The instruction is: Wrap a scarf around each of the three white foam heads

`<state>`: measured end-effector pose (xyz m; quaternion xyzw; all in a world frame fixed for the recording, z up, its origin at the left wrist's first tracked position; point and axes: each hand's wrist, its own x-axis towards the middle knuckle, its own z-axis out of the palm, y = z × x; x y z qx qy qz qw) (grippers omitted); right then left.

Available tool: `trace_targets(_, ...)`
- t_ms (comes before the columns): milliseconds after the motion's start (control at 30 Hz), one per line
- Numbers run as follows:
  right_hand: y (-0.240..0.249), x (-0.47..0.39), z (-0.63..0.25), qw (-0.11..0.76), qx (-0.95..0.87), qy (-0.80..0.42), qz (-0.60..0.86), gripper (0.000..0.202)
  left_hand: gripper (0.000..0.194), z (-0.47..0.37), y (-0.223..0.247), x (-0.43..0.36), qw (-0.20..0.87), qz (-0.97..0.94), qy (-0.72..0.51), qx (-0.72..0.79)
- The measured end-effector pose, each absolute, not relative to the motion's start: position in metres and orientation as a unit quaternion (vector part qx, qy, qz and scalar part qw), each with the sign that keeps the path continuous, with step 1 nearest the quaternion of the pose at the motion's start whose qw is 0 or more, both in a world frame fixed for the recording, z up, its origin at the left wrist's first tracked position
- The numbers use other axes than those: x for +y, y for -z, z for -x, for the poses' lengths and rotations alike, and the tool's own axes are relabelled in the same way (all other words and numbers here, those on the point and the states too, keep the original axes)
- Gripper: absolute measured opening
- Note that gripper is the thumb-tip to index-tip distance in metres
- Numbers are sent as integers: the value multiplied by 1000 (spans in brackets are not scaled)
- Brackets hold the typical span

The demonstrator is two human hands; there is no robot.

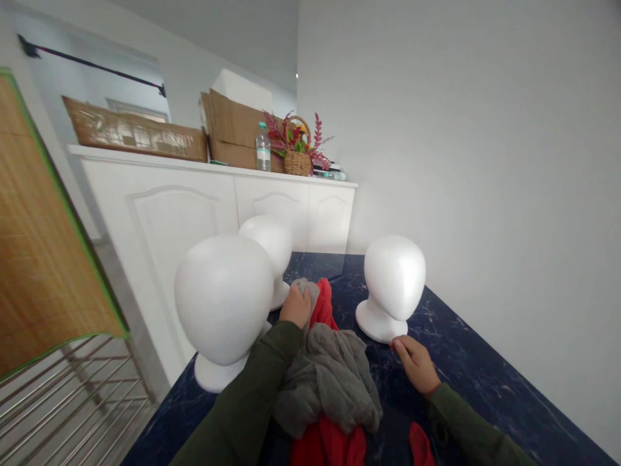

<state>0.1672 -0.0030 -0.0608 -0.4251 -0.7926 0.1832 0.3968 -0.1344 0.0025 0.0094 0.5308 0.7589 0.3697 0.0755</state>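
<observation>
"Gripping gray cloth (332, 372), is the left hand (296, 307) closed?"
"Yes, around a bunch, likely controlling the rest, midway between side edges of the surface (468, 356)."
"And the right hand (416, 364)?"
"Curled at the rightmost foam mannequin head (394, 278), perhaps bracing its base; whether pinching, I can't tell."

Red cloth (334, 445): cut off below
Rear white head (272, 234): partly hidden
Bottle label (263, 155): too small to read
</observation>
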Motion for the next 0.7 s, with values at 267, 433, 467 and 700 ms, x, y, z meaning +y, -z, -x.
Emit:
trace_targets(267, -24, -30, -68, 357, -626, -648, 246, 70, 30, 91, -52, -44, 49, -682, -486, 545)
trace_targets(433, -49, -36, -43, 441, -557, -673, 208, 46, 28, 91, -79, -77, 155, -809, -441, 355)
trace_targets(467, -50, -37, -45, 443, -543, -675, 230, 41, 26, 96, -84, -82, 172, -800, -443, 366)
trace_targets(700, -71, -44, -80, 243, -499, -807, 201, 39, 75, 118, -90, -84, 126, -773, -417, 462)
